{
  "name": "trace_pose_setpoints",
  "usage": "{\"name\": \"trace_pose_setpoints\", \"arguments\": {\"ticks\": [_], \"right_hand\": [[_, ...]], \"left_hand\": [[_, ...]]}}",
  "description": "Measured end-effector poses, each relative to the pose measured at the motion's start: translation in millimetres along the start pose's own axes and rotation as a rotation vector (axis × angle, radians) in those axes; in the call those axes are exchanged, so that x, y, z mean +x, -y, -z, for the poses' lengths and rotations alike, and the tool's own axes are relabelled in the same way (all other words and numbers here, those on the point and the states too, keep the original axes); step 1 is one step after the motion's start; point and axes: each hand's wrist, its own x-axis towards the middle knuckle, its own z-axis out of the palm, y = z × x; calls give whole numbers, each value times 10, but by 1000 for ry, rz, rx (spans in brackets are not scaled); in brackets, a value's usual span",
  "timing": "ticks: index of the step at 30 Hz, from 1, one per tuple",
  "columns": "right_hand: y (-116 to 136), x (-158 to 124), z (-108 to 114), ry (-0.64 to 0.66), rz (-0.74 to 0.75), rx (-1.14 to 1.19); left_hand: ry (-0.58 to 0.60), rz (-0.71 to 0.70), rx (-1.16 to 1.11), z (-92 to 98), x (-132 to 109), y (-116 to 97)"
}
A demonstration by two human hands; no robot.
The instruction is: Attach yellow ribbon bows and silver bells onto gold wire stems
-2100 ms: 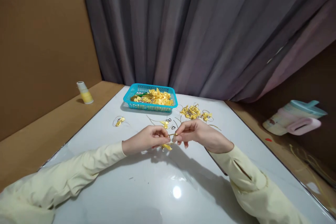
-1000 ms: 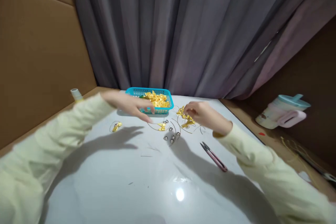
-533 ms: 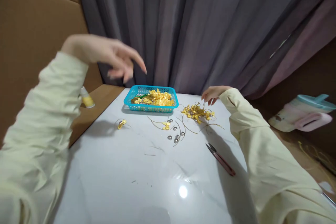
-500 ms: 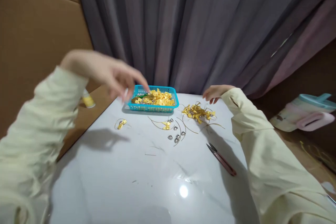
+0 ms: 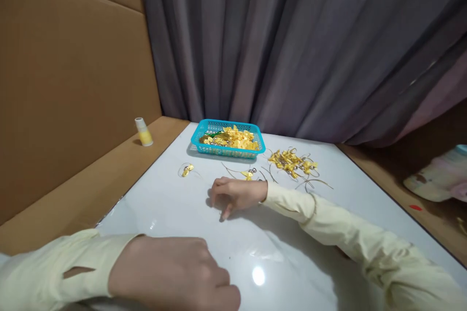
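We look across a white, glossy table (image 5: 171,214), its top catching a bright round reflection (image 5: 259,276) of a light on the near part. Behind the table we see a grey-purple curtain (image 5: 277,58) hanging in deep vertical folds, with pinkish cloth (image 5: 434,112) beyond the table's far right corner. Left of the table we have a plain brown wall (image 5: 73,87), a seam crossing its upper part, and a brown surface (image 5: 120,175) along the table's edge. Another brown surface (image 5: 379,167), darker, borders the table's right side.
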Motion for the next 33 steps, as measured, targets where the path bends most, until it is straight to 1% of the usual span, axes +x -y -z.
{"name": "trace_pose_setpoints", "arguments": {"ticks": [2,3,6,8,11,13,17,20,23,26,29,31,33], "right_hand": [[-145,116,-61,32,34,107],[-199,149,-83,41,39,157],[-268,162,-114,22,4,245],[-249,112,-97,-12,-89,309],[-159,-7,-33,-76,-303,449],[-85,-91,7,-164,-389,515],[56,-243,35,-334,-459,732],[169,-387,38,-423,-448,892],[296,-621,42,-510,-415,1020],[416,-968,7,-568,-455,1205],[549,-1402,-104,-642,-565,1300],[674,-1706,-202,-763,-630,1313],[838,-2004,-282,-910,-694,1271]], "left_hand": [[-88,-73,46,-139,75,89],[-107,-93,33,-246,101,111],[-133,-219,51,-615,124,104],[-141,-262,19,-812,116,74],[-159,-285,-34,-963,111,50],[-191,-284,-57,-992,122,50],[-226,-290,-45,-989,146,48],[-276,-290,-35,-983,150,38],[-383,-269,-53,-987,155,37],[-472,-258,-87,-988,171,40],[-503,-298,-86,-956,196,30],[-472,-342,-58,-917,224,19],[-401,-342,-32,-886,275,12]]}}
